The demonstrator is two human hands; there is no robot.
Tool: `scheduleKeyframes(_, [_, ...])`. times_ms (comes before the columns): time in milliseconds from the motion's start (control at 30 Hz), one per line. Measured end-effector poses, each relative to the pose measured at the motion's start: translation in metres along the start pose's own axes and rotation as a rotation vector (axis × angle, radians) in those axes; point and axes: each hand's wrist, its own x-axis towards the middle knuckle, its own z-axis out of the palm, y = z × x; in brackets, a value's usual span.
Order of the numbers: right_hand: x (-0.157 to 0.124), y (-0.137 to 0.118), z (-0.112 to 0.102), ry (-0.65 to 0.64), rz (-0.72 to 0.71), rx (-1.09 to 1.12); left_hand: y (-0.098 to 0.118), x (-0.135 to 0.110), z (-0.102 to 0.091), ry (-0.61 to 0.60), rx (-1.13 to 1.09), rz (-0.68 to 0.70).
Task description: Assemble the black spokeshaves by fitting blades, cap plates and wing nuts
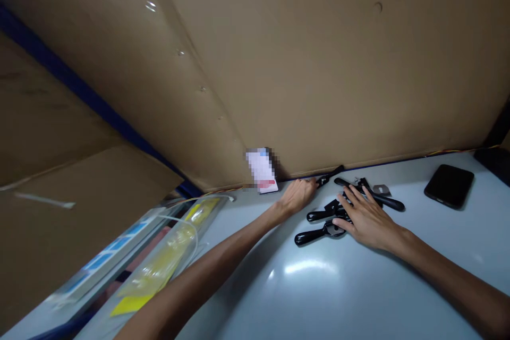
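Note:
At the back edge of the table, my left hand [299, 195] is closed around one end of a black spokeshave [330, 175], whose other handle points to the back right. My right hand [368, 221] lies with spread fingers over several more black spokeshaves. Its thumb touches the nearest spokeshave [311, 236], and its fingertips reach the farthest spokeshave [392, 203]. Another spokeshave [319, 215] lies between these two, partly covered by the hand. Just beyond my right hand is a loose grey metal blade [382, 189], with small metal parts [357, 180] beside it.
A phone [263, 170] leans against the cardboard wall [319, 64]. On the right lies a black rounded case [449, 186]. Left of the table are clear plastic packaging with yellow strips [175, 244], a white cable [191, 221] and a white-and-blue strip [107, 255]. A blue frame bar [79, 87] slants past.

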Motion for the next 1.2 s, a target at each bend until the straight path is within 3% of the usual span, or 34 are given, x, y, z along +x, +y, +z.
scheduleKeyframes(167, [0.004,0.004,0.004,-0.003,0.016,-0.010,-0.013,-0.025,-0.003,0.071,-0.222,-0.167])
scheduleKeyframes(333, [0.009,0.007,0.005,-0.023,0.074,-0.022,-0.030,-0.081,-0.017,0.112,-0.448,-0.294])
scheduleKeyframes(467, [0.015,0.015,0.006,-0.005,0.151,-0.047,-0.028,-0.129,-0.020,0.102,-0.524,-0.266])
scheduleKeyframes(567, [0.020,0.024,0.007,0.022,0.193,-0.064,-0.015,-0.148,-0.015,0.083,-0.501,-0.180])
scheduleKeyframes(733, [0.023,0.036,0.002,0.115,0.227,-0.050,0.010,-0.154,-0.010,0.045,-0.317,-0.049])
scheduleKeyframes(867, [0.018,0.029,-0.015,0.236,0.203,-0.002,0.019,-0.146,-0.008,0.006,-0.164,-0.029])
scheduleKeyframes(1033, [0.005,-0.018,-0.028,0.231,0.015,0.065,0.019,-0.136,-0.004,-0.025,-0.117,0.011])
scheduleKeyframes(1200, [-0.004,-0.057,-0.021,0.162,-0.140,0.083,0.021,-0.136,-0.001,-0.005,-0.130,0.026])
